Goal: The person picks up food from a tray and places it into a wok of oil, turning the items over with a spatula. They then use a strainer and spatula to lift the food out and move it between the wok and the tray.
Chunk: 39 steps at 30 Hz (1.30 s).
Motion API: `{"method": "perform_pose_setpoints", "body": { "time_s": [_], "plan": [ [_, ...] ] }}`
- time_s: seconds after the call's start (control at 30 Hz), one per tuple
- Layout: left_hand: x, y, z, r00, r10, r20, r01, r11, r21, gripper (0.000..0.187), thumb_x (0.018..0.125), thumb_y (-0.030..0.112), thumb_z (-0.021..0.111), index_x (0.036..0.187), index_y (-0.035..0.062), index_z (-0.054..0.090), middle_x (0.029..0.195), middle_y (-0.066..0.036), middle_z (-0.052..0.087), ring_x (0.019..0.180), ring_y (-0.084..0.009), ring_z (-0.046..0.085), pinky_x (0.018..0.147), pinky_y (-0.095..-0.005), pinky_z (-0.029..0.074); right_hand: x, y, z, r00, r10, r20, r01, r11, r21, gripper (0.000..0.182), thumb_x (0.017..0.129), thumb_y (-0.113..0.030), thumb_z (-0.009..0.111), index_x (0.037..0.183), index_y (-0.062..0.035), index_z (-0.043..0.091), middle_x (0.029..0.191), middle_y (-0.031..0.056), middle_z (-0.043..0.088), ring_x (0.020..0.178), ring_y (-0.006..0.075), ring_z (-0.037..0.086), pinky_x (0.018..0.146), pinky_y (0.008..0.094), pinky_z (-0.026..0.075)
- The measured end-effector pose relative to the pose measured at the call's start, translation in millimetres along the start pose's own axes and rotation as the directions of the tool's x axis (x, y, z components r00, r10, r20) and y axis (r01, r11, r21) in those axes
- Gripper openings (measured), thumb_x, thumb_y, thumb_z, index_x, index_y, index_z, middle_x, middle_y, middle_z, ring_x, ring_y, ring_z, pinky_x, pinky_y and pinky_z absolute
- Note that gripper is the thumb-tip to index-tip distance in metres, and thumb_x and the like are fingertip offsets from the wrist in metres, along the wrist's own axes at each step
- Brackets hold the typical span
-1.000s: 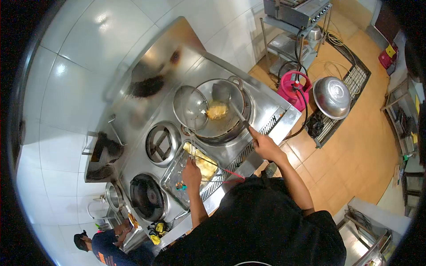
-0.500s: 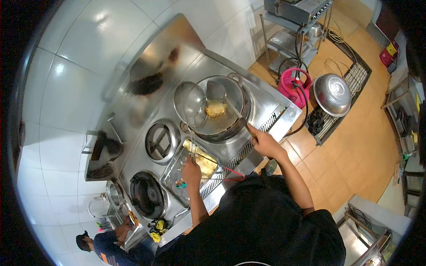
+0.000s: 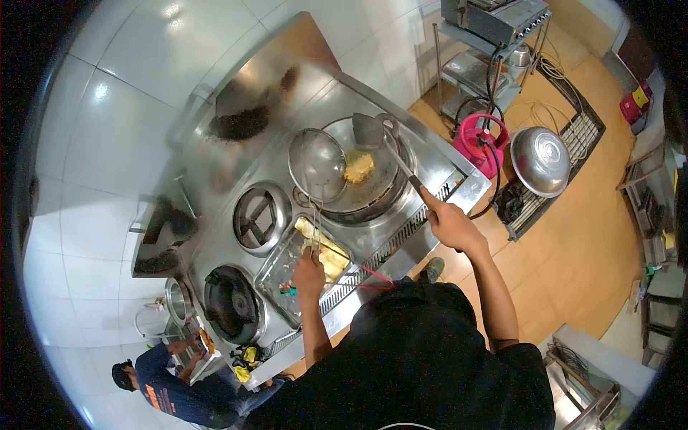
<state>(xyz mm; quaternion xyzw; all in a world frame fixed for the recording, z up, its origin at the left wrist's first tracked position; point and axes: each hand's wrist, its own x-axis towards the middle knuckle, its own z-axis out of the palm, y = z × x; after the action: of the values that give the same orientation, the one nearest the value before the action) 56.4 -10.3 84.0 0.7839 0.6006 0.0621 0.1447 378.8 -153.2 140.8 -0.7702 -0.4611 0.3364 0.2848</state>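
Note:
A large wok [image 3: 376, 193] on the steel stove holds oil and a golden fried piece [image 3: 359, 168]. My right hand [image 3: 454, 226] is closed round the handle of a spatula [image 3: 369, 132], whose dark blade is raised over the wok's far rim. In my left hand [image 3: 309, 274] is the handle of a round wire strainer [image 3: 317, 165], held over the wok's left side beside the fried piece. The strainer looks empty. Just beyond my left hand, a clear tray [image 3: 276, 276] contains pale yellow pieces [image 3: 332, 261].
An open burner ring [image 3: 261, 218] and a blackened pan [image 3: 231, 304] lie left of the wok. A co-worker [image 3: 172, 380] stands at the lower left. A pink gas cylinder [image 3: 481, 143], a metal bowl [image 3: 540, 162] and a grill stand [image 3: 491, 21] are at the right.
The spatula has lifted away from the fried piece toward the wok's far right rim, and my right hand has moved right. The co-worker's arms have shifted.

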Motion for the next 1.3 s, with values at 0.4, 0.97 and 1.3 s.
{"method": "perform_pose_setpoints", "body": {
  "time_s": [0.4, 0.97, 1.3],
  "plan": [
    [4.9, -9.9, 3.3, 0.989, -0.026, 0.149, 0.062, 0.969, -0.238, 0.029, 0.091, 0.016, 0.049, 0.110, -0.0012, 0.060, 0.083, -0.026, 0.063, 0.077, -0.0402, 0.063, 0.067, -0.0481, 0.047, -2.9, 2.0, -10.4, 0.993, -0.097, -0.063, 0.083, 0.977, -0.194, 0.066, 0.075, -0.001, 0.054, 0.139, -0.0024, 0.039, 0.085, 0.0280, 0.063, 0.084, 0.0442, 0.061, 0.077, 0.0504, 0.047],
    [3.9, 9.2, -18.6, 0.999, 0.045, -0.015, -0.045, 0.999, -0.018, 0.026, 0.095, 0.023, 0.046, 0.107, 0.0034, 0.058, 0.088, -0.028, 0.063, 0.084, -0.0489, 0.059, 0.071, -0.0572, 0.045, 76.8, -86.1, -116.4, 0.931, -0.103, 0.350, 0.354, 0.489, -0.797, 0.027, 0.076, -0.010, 0.052, 0.098, -0.0049, 0.068, 0.089, 0.0190, 0.068, 0.083, 0.0352, 0.066, 0.070, 0.0460, 0.053],
    [9.9, 6.7, -22.8, 0.996, 0.076, -0.049, -0.075, 0.997, 0.035, 0.024, 0.094, 0.023, 0.045, 0.102, 0.0051, 0.058, 0.084, -0.028, 0.063, 0.082, -0.0491, 0.059, 0.070, -0.0573, 0.044, 249.9, -164.4, -141.4, -0.076, -0.244, 0.967, 0.979, 0.167, 0.119, 0.016, 0.075, -0.018, 0.069, 0.085, -0.0050, 0.071, 0.079, 0.0025, 0.069, 0.060, 0.0148, 0.063, 0.054, 0.0286, 0.050]
  ]
}}
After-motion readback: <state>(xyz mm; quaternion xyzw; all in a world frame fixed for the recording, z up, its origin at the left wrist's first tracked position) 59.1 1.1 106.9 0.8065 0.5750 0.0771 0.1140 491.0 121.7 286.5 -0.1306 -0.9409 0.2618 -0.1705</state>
